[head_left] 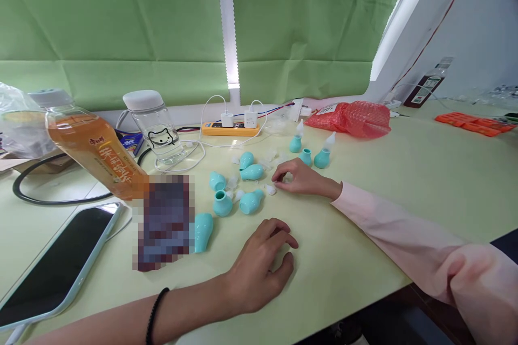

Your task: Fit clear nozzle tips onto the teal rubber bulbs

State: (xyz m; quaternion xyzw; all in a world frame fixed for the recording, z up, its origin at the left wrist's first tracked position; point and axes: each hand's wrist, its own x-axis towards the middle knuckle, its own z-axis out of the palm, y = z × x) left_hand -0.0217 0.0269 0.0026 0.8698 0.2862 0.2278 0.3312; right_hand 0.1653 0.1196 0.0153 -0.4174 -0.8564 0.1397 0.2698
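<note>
My right hand (301, 177) is at the middle of the table, thumb and fingertips pinched together beside a small whitish piece (271, 190); whatever is between them is too small to make out. Closer to me, my left hand (265, 264) rests with fingers loosely curled and apart, holding nothing. Several glossy teal squeeze bulbs lie left of my right hand, among them a tipped one (251, 202) and an upright one with an open neck (222, 203). Clear and white small parts (272, 158) are scattered between them. Behind my right hand, a teal bulb (322, 158) carries a translucent pointed tip (331, 141).
On the left are a phone (56, 264), an orange drink bottle (93, 145), a clear bottle with a white lid (159, 135) and a pixelated area. A power strip (230, 129), red bubble wrap (352, 118), an orange tray (473, 123) and a dark bottle (427, 86) stand farther back.
</note>
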